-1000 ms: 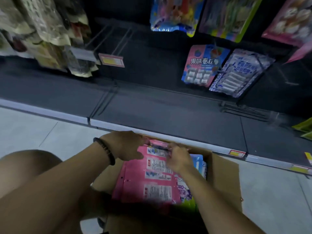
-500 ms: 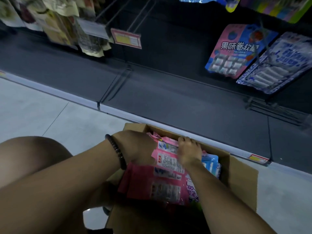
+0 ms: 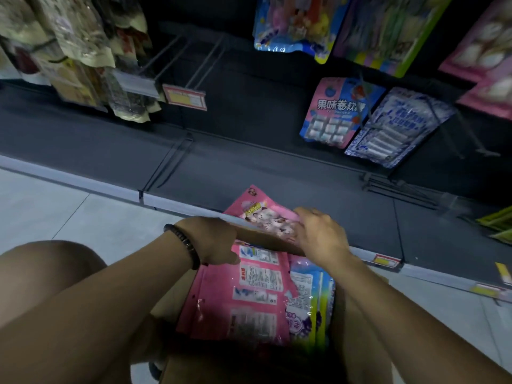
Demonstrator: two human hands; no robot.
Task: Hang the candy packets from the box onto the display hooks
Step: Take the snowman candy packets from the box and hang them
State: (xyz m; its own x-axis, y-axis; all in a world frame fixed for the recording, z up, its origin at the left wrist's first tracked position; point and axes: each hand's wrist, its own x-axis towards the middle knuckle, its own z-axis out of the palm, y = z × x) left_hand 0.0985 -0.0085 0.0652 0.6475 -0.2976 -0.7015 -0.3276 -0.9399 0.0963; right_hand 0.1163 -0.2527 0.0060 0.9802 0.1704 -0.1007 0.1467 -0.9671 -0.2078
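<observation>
Box [image 3: 266, 239] holds pink packets [image 3: 249, 295] – right hand [image 3: 321, 239] grips one [image 3: 266, 214]

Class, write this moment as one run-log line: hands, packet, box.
right hand: lifting pink candy packet | left hand: on stack in cardboard box | empty hooks: above | hung: none yet

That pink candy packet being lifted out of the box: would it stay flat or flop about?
Probably floppy: the pink candy packet, gripped by the right hand at one edge, looks like thin film. Likely slippery, since the packets in the cardboard box show glossy glare. Probably light too, as one hand lifts it.
</observation>
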